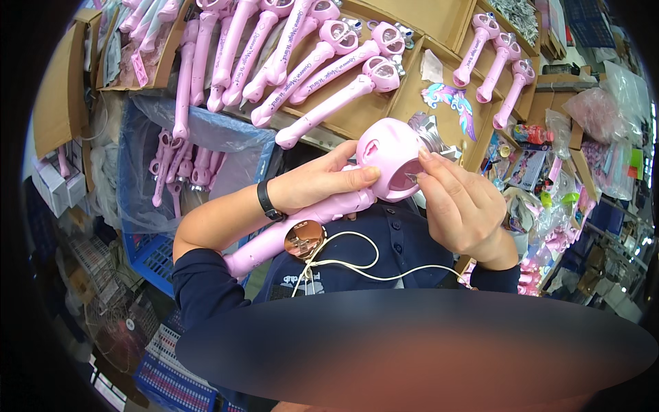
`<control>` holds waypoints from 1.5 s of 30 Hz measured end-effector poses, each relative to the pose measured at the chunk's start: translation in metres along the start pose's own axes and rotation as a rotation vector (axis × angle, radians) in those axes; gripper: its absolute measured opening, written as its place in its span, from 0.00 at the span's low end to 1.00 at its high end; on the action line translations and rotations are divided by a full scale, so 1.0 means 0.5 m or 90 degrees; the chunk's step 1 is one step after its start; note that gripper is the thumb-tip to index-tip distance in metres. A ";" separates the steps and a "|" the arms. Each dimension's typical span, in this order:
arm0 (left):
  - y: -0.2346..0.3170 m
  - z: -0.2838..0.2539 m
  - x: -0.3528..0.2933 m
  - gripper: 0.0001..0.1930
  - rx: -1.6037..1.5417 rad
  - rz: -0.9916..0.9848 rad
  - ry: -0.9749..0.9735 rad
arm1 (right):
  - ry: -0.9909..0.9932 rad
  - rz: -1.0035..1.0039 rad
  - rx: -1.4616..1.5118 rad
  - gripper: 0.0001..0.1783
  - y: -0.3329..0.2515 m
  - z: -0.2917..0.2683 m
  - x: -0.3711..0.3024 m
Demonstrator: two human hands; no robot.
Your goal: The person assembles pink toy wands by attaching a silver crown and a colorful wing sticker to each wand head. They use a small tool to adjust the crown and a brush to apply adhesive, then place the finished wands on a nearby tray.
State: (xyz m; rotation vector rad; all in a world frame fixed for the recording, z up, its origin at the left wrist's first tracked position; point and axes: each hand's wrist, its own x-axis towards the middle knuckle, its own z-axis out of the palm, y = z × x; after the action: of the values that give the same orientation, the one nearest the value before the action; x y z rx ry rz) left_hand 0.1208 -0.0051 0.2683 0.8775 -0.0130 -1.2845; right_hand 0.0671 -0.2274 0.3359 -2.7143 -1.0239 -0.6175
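A pink toy wand (pixel 388 141) is held in front of my chest, its large round head toward the right and its handle slanting down left under my left forearm. My left hand (pixel 326 182) is closed around the neck just below the head, thumb along its front. At the head's oval opening, the fingers of my right hand (pixel 460 206) are pinched together against the rim. Whatever lies between those fingertips is too small to make out. A silvery faceted piece (pixel 427 125) shows behind the wand's head.
Several finished-looking pink wands (pixel 329 79) lie in a cardboard tray (pixel 422 58) ahead. A wing-shaped colourful piece (pixel 449 103) rests there too. At left stands a blue crate (pixel 147 257) lined with clear plastic, with more wands inside. A corded round metallic disc (pixel 305 239) hangs at my chest.
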 end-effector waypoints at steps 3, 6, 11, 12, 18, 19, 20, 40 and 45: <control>0.001 0.001 -0.002 0.36 0.002 0.001 0.006 | -0.012 -0.009 -0.010 0.09 -0.001 -0.002 0.002; 0.001 0.001 -0.001 0.36 0.006 0.005 0.006 | -0.009 -0.012 -0.015 0.09 -0.001 -0.002 0.002; 0.000 -0.001 0.000 0.36 0.006 0.003 -0.002 | -0.006 -0.007 -0.015 0.09 -0.002 0.000 0.002; 0.000 -0.001 0.000 0.36 0.007 0.005 0.000 | -0.007 -0.004 -0.012 0.09 -0.003 0.000 0.001; 0.002 0.000 0.000 0.36 0.012 0.001 -0.001 | -0.010 -0.003 -0.015 0.10 -0.004 -0.002 0.000; 0.003 0.000 0.000 0.36 0.012 0.000 0.000 | -0.009 -0.002 -0.009 0.10 -0.004 -0.002 0.000; 0.003 0.001 0.000 0.36 0.012 0.000 0.002 | -0.009 0.000 -0.006 0.10 -0.004 -0.002 0.000; -0.001 -0.001 0.005 0.37 0.019 0.001 0.003 | -0.008 0.009 0.013 0.10 0.000 0.000 0.003; 0.004 0.001 0.002 0.37 0.018 0.001 0.000 | -0.051 0.078 0.139 0.09 0.007 -0.009 -0.015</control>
State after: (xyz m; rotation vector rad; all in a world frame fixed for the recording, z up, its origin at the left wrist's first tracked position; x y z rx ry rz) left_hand 0.1225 -0.0060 0.2691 0.9013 -0.0316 -1.2862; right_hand 0.0630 -0.2358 0.3366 -2.6027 -0.8765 -0.3550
